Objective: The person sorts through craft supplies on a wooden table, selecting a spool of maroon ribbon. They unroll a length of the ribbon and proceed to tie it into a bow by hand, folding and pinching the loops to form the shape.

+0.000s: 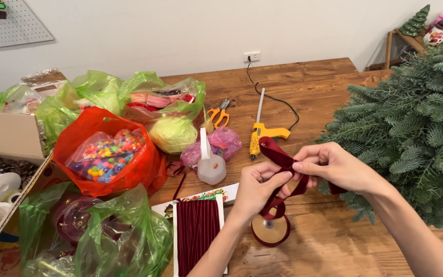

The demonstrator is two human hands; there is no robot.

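Both my hands hold a dark red velvet ribbon [278, 156] above the wooden table [314, 97]. My left hand [256, 189] pinches its lower part, and my right hand [334, 165] pinches the upper fold beside it. The ribbon loops up between them and trails down to a dark red spool [270, 231] lying flat on the table just below my left hand. A card wound with the same dark red ribbon [197, 233] lies to the left of the spool.
A yellow glue gun [260, 134] with a black cord lies behind my hands, with orange scissors [219, 115] and a glue bottle [210, 165] nearby. Green and orange bags [106, 154] of beads crowd the left beside a cardboard box [6, 136]. A green fir tree [421, 128] fills the right.
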